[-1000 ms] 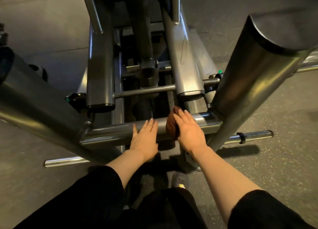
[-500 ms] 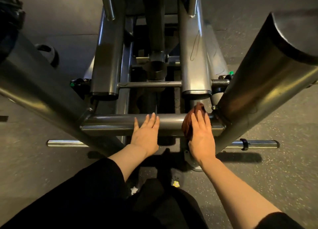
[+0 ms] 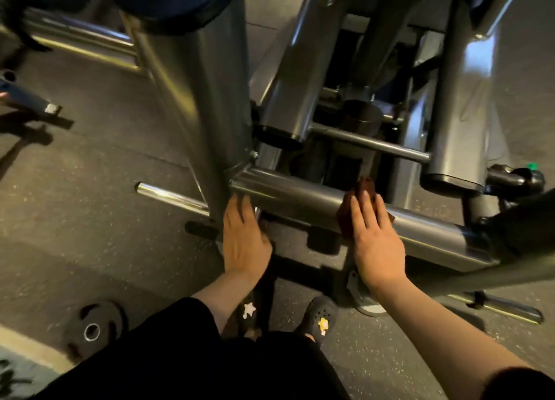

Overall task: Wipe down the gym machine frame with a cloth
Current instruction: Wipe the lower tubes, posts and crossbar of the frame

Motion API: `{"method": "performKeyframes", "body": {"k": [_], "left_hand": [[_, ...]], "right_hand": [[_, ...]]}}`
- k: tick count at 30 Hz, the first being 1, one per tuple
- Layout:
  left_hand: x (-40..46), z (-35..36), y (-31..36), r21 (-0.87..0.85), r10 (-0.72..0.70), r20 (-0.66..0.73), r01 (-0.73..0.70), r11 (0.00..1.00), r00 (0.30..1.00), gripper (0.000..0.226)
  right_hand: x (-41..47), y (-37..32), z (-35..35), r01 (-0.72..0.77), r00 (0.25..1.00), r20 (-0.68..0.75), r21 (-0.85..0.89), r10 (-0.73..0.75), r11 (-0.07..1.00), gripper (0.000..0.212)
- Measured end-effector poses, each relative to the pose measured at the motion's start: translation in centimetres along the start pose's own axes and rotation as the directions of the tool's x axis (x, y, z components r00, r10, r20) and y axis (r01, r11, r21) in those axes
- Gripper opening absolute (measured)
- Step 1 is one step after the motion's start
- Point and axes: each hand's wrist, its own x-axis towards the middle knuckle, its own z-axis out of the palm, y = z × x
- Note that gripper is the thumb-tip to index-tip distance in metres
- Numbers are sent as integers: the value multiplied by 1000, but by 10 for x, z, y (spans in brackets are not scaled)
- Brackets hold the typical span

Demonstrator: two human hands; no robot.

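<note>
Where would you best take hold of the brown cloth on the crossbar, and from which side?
Judging by its pose, take the brown cloth at the bunched end that pokes out beyond the right hand, on the far side of the crossbar. Come from above, since the bar backs it from below and the flat fingers cover the near part.

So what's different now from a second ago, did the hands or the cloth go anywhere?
The left hand slid left along the crossbar to its joint with the big upright post. The right hand took the brown cloth rightward, then back toward mid-bar. The head turned too, so the machine looks shifted. Unchanged: the right hand's flat fingers press the cloth on the bar; nothing was grabbed or released.
</note>
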Motion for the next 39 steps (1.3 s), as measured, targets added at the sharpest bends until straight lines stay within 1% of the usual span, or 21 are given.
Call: {"method": "performKeyframes", "body": {"k": [2, 3, 6, 8, 9, 10, 11, 13, 15, 16, 17, 19, 21, 22, 23, 25, 27, 28, 31, 36, 39], "left_hand": [[7, -8, -20, -131, -159, 69, 167, 977, 985, 90], [12, -12, -27, -177, -202, 101, 218, 960, 974, 93], [26, -22, -43, -298, -222, 107, 244, 923, 969, 95], [36, -25, -41, -356, -214, 106, 238, 904, 971, 92], [40, -26, -42, -406, -249, 116, 275, 872, 962, 88], [42, -28, -40, -493, -303, 128, 326, 807, 944, 81], [42, -30, -38, -617, -359, 164, 380, 690, 919, 70], [36, -34, -31, -844, -366, 294, 420, 335, 883, 45], [28, -33, -29, -899, -315, 421, 438, -19, 851, 30], [26, -33, -29, -887, -332, 459, 448, -114, 824, 25], [24, -32, -30, -883, -397, 467, 442, -161, 790, 23], [23, -24, -37, -890, -585, 433, 428, -157, 686, 25], [24, -16, -41, -900, -720, 371, 419, -123, 586, 43], [27, -16, -43, -902, -745, 357, 416, -118, 564, 54], [31, -12, -40, -906, -746, 356, 404, -128, 563, 59], [40, -3, -21, -908, -694, 377, 393, -146, 614, 58], [50, 5, 4, -920, -647, 374, 355, -166, 665, 61], [52, 15, 18, -929, -653, 355, 330, -167, 669, 63], [44, 43, 49, -954, -706, 248, 293, -60, 663, 69], [-5, 79, 109, -928, -678, 127, 327, 176, 724, 67], [-11, 84, 121, -921, -675, 117, 334, 201, 729, 69]], "right_hand": [[11, -23, -8, 101, 995, 21, -71, -100, 992, 93], [18, -37, -12, 156, 987, 42, -93, -153, 983, 93], [40, -84, -20, 292, 956, 73, -156, -283, 944, 97], [52, -106, -23, 347, 938, 69, -175, -340, 921, 93], [60, -119, -25, 382, 924, 71, -179, -375, 907, 89], [66, -130, -27, 410, 911, 42, -165, -409, 897, 84], [70, -141, -31, 435, 898, -4, -133, -440, 890, 78], [74, -157, -30, 480, 871, -130, 32, -473, 876, 64], [74, -168, -26, 561, 827, -116, 241, -550, 792, 50], [73, -168, -24, 557, 817, -67, 348, -573, 754, 48], [72, -166, -24, 533, 813, -23, 430, -581, 729, 49], [74, -152, -27, 471, 850, -30, 495, -527, 731, 51], [83, -129, -32, 383, 917, -96, 476, -386, 792, 49], [89, -117, -34, 312, 949, -112, 456, -294, 833, 48], [95, -104, -33, 246, 969, -85, 434, -232, 867, 50], [97, -73, -26, 151, 982, 51, 370, -182, 917, 56], [91, -48, -16, 166, 965, 153, 260, -211, 951, 59], [88, -35, -13, 208, 955, 169, 206, -244, 956, 60], [89, -27, -11, 270, 936, 188, 162, -299, 949, 60], [96, -28, -13, 274, 913, 267, 161, -309, 948, 60], [100, -29, -17, 249, 903, 317, 166, -290, 954, 61]]}}
